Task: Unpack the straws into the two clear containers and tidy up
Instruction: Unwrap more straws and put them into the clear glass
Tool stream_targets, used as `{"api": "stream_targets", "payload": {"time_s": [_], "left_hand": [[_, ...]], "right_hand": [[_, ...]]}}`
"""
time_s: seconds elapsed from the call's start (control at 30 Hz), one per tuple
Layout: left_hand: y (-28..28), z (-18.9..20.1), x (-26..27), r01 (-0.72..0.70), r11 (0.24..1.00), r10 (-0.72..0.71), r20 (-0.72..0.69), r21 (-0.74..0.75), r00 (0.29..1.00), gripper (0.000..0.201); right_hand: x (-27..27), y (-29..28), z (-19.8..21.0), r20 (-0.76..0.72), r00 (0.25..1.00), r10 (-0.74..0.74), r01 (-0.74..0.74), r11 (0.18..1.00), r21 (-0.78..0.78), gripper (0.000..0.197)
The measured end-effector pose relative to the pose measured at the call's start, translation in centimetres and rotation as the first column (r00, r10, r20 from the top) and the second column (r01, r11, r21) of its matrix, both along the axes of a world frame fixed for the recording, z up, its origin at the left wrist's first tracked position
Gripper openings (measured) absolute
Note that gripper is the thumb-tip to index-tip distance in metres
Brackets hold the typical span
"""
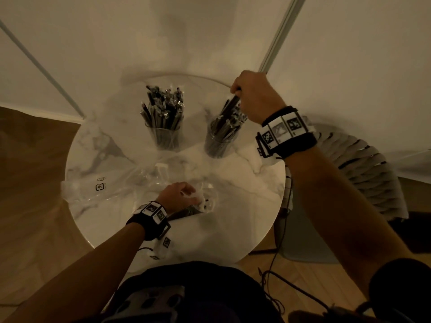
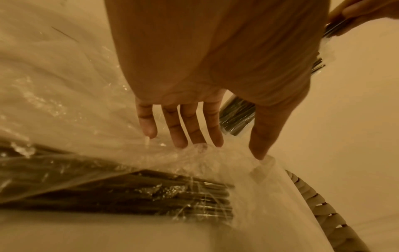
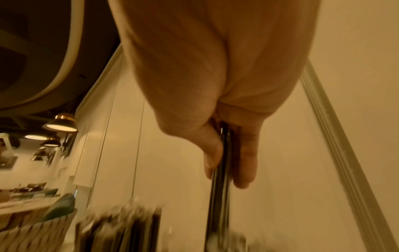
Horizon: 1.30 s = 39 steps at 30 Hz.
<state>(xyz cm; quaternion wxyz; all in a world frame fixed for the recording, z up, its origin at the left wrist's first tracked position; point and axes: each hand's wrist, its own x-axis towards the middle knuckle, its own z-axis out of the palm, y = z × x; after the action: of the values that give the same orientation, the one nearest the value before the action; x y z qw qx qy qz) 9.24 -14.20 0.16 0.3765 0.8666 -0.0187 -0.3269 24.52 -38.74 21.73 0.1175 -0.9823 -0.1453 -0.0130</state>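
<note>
Straws (image 3: 219, 170), dark and wrapped, are pinched between thumb and fingers of the right hand (image 1: 255, 96), which holds them over the right clear container (image 1: 219, 142), itself packed with straws. The left hand (image 2: 194, 109) reaches down with fingers straight and spread, fingertips (image 2: 179, 136) touching the crinkled plastic bag (image 2: 103, 153) that lies on the near part of the tabletop (image 1: 245, 187); more straws (image 2: 151, 192) lie inside that bag. The left clear container (image 1: 166, 137), also full of straws, stands just beside the right one at the far side. An empty clear wrapper (image 1: 93, 190) lies at the tabletop's left edge. A woven chair (image 1: 363, 164) stands to the right.
</note>
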Motion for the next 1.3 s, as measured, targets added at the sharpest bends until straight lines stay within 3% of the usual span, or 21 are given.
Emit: {"api": "stream_targets", "payload": {"time_s": [0.23,0.37,0.5,0.6,0.77,0.9,1.0,1.07,1.17,1.3], "left_hand": [[0.4,0.0,-0.5,0.112,0.974,-0.131,0.084,0.198,0.988,0.07],[0.6,0.2,-0.7,0.156,0.958,-0.187,0.112,0.241,0.976,0.076],[0.8,-0.2,-0.9,0.15,0.953,-0.193,0.146,0.265,0.97,0.079],[0.8,-0.7,-1.2,0.157,0.938,-0.225,0.201,0.308,0.953,0.085],[0.9,-1.1,-1.0,0.211,0.902,-0.279,0.134,0.377,0.951,0.083],[0.8,-1.4,-1.3,0.239,0.867,-0.322,0.125,0.438,0.939,0.074],[0.8,-1.6,-1.6,0.271,0.836,-0.363,0.11,0.477,0.925,0.062],[0.8,-1.9,-1.8,0.311,0.813,-0.406,0.097,0.492,0.909,0.053],[0.8,-2.1,-1.9,0.355,0.799,-0.447,0.084,0.485,0.89,0.044],[0.6,-2.1,-1.9,0.388,0.794,-0.485,0.104,0.467,0.868,0.041]], "right_hand": [[-1.6,1.9,-6.0,-0.023,1.0,0.021,-0.02,0.999,0.043,0.033],[-2.8,2.2,-8.0,-0.058,0.998,-0.012,0.015,0.998,0.059,0.051],[-2.3,1.7,-8.3,0.033,0.998,0.044,-0.048,0.992,0.113,0.039],[-2.1,1.7,-8.5,0.122,0.993,-0.01,-0.005,0.993,0.121,0.041],[-3.0,1.8,-9.3,0.063,0.998,-0.022,0.02,0.999,0.031,0.045],[-4.4,2.3,-7.6,0.241,0.967,-0.088,0.039,0.979,0.2,0.041],[-6.6,2.6,-5.9,0.421,0.893,-0.156,0.0,0.938,0.347,0.026],[-8.3,2.7,-5.8,0.456,0.873,-0.173,-0.036,0.91,0.413,0.016],[-11.0,2.9,-8.1,0.366,0.915,-0.169,-0.058,0.843,0.535,0.015],[-15.2,3.3,-12.8,0.03,0.992,-0.12,0.079,0.803,0.591,0.019]]}}
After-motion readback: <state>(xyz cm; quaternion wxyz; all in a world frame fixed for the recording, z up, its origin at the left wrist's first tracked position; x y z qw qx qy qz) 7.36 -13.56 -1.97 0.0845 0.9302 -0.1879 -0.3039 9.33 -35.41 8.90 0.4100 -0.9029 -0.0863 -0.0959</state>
